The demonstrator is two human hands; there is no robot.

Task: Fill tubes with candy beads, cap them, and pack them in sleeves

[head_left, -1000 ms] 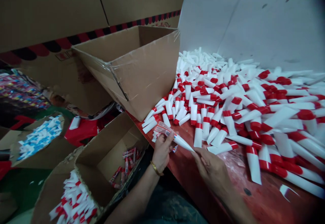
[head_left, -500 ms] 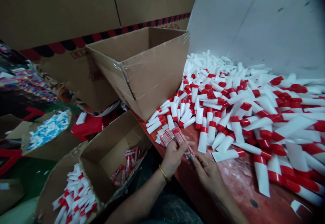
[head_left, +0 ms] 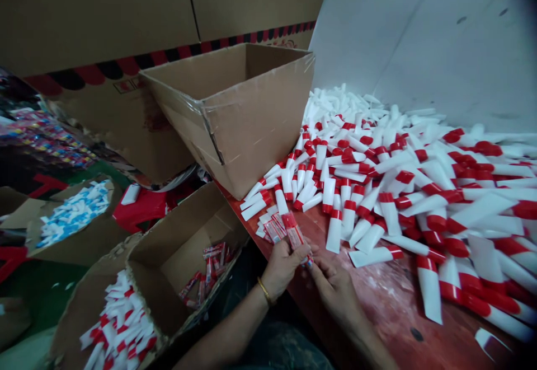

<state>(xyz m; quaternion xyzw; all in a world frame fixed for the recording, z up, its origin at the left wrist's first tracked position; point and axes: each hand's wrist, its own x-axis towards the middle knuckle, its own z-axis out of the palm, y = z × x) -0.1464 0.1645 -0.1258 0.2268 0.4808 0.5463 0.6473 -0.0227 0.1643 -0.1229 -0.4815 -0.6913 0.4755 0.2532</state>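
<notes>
My left hand (head_left: 284, 267), with a gold bracelet at the wrist, is closed on a small tube in a red printed wrapper (head_left: 295, 232). The wrapped tube points up and away, past the thumb. At its lower end the fingertips of my right hand (head_left: 335, 287) are pinched together against it; the exact grip is partly hidden. Just beyond my left hand, small red-and-white printed pieces (head_left: 273, 226) lie at the table's edge. A large heap of white tubes with red caps (head_left: 388, 213) spreads to the right of both hands.
An upright cardboard box (head_left: 260, 118) stands at the table's left edge. Below it, an open carton (head_left: 168, 247) holds several wrapped tubes (head_left: 210, 272). Nearby are boxes of red-white tubes (head_left: 121, 325) and blue-white pieces (head_left: 78, 213). A pale wall (head_left: 419, 40) rises behind the red table (head_left: 388, 297).
The wrapped tube has turned slightly in my left hand, and its multicoloured lower end is now mostly covered. My right hand has shifted a little left, closer to my left.
</notes>
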